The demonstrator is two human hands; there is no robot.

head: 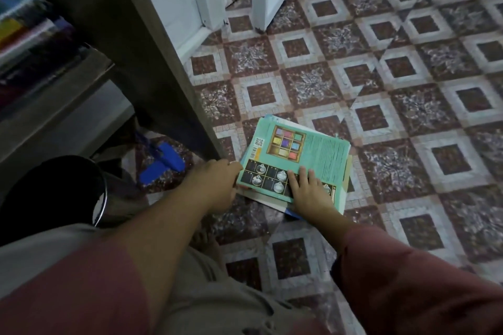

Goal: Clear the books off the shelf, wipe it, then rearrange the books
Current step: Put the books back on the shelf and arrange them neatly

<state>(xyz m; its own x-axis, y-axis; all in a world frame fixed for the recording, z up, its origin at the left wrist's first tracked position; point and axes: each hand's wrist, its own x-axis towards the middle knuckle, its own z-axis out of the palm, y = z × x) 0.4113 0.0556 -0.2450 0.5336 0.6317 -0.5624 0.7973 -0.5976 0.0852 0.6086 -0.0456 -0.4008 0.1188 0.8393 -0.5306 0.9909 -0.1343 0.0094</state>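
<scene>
Book stack, on floor right of shelf: left hand grips left edge, right hand pressed flat on top cover; edges best squared before lifting

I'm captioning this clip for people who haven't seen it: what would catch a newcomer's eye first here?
The teal book stands out first. It tops a stack of books on the patterned tile floor, just right of the dark shelf unit. The right hand lies flat on its cover while the left hand grips the stack's left edge. Blurred shelved books show at far left.
</scene>
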